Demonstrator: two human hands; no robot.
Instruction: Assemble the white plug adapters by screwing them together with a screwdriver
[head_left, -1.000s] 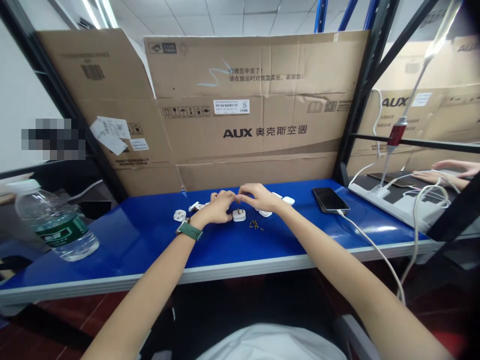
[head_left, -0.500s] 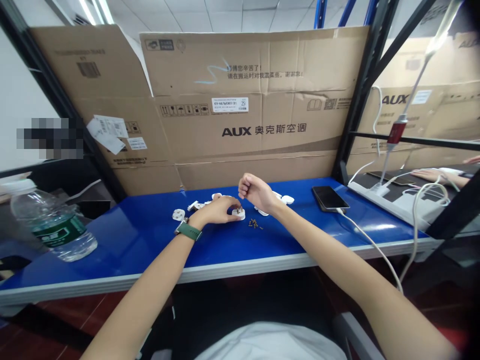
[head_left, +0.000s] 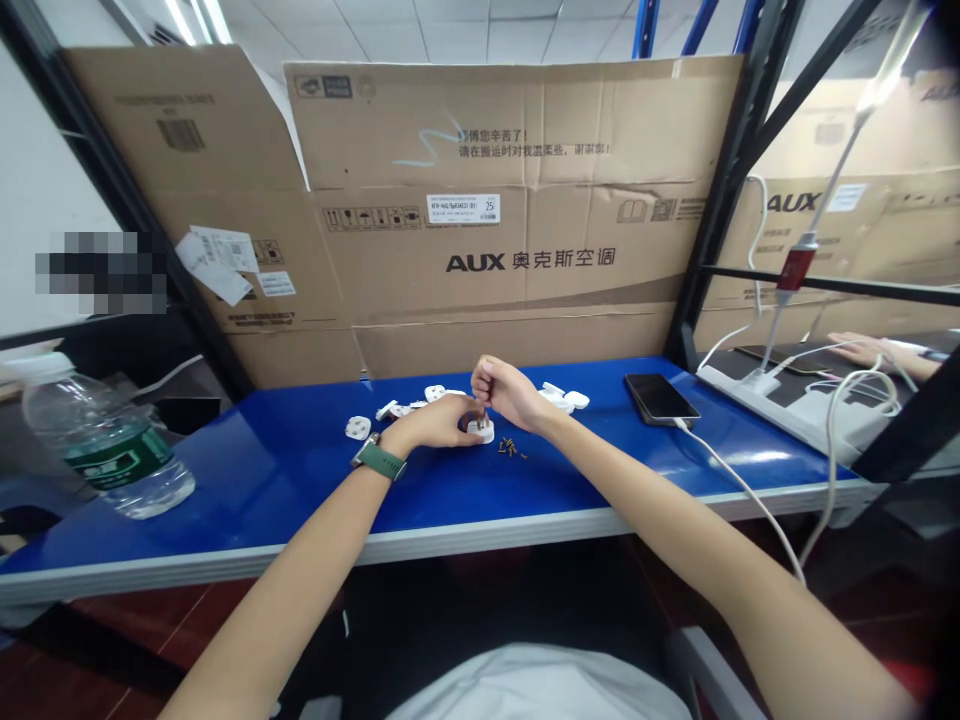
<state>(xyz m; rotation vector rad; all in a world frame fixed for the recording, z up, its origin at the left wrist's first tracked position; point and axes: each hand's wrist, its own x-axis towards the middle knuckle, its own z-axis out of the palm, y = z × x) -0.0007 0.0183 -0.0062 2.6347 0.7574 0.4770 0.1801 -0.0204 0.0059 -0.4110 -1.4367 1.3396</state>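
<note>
A white plug housing [head_left: 482, 432] with metal pins sits on the blue table, steadied between the thumb and fingers of my left hand [head_left: 441, 420]. Just above it, my right hand [head_left: 510, 392] is closed with the fingertips pinched at the pins; whatever small thing they hold is too small to make out. Close to the housing lies a loose pile of small brass pieces [head_left: 510, 449]. Several white plug parts [head_left: 358, 428] are spread beyond my left hand, and more white parts [head_left: 564, 398] lie behind my right wrist.
A phone [head_left: 661, 397] on a white cable rests at the right. A water bottle [head_left: 112, 450] stands at the left edge. Cardboard [head_left: 525, 300] walls off the back. Past the right frame post are a power strip [head_left: 776, 425] and another person's hand [head_left: 862, 350].
My right hand has come down and slightly left, so its fingertips now meet the plug pins. My left hand keeps its hold on the housing.
</note>
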